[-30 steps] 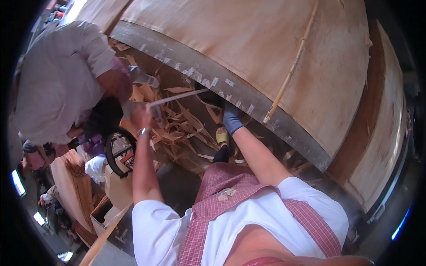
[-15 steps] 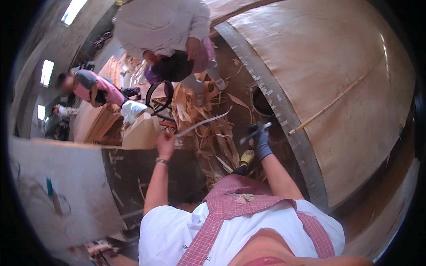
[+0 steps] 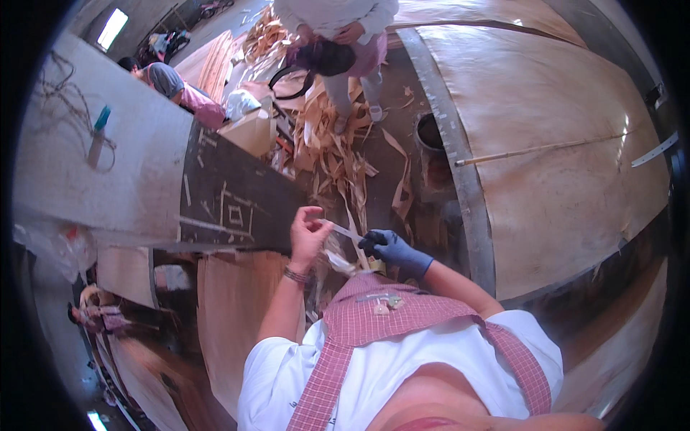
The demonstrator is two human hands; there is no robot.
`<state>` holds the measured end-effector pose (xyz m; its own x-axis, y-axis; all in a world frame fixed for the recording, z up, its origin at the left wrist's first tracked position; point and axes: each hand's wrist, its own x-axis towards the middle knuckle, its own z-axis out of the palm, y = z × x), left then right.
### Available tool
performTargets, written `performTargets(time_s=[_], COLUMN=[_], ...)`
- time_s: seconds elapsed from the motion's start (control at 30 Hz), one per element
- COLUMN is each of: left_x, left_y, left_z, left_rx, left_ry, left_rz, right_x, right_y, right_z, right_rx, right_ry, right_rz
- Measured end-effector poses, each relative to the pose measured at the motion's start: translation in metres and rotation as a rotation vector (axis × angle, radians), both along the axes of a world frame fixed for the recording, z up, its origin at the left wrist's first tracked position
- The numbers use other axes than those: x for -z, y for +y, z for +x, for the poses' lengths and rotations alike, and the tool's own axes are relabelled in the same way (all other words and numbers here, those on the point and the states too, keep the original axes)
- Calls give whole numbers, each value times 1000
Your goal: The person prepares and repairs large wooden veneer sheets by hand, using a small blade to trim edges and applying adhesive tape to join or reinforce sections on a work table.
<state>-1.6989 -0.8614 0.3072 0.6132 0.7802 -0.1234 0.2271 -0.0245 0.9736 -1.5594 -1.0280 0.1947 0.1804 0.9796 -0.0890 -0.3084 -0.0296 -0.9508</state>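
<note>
In front of my apron, a narrow white strip [image 3: 343, 230] stretches between my two hands. My bare left hand [image 3: 307, 235] pinches one end between thumb and fingers, the other fingers curled. A blue glove with dark fingertips covers my right hand [image 3: 395, 251], which is closed at the strip's other end. Whether a tool is also inside that glove is hidden. Beneath the hands, partly covered by them, pale wood veneer scraps [image 3: 357, 205] trail along the floor.
To the right lies a broad veneer sheet [image 3: 546, 100] with a thin stick [image 3: 532, 150] across it. A dark-sided table [image 3: 230, 190] stands at left. Ahead, a person [image 3: 338, 50] holds a dark bundle among scraps; another person [image 3: 176, 90] bends behind the table.
My hands have come together in front of my apron, and the strip now spans between them. The view has turned, bringing more of the left table and stacked sheets into sight.
</note>
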Motion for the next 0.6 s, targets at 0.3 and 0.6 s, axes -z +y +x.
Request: performTargets(time_s=[0.3, 0.6], left_x=[-7, -65], left_y=[88, -27], left_z=[-223, -261], left_rx=[-669, -566], left_ry=[118, 190], left_rz=[559, 389], right_x=[69, 130], right_y=[-89, -37], right_z=[59, 50], right_rx=[-175, -221], right_ry=[-763, -684], right_rz=[-317, -65])
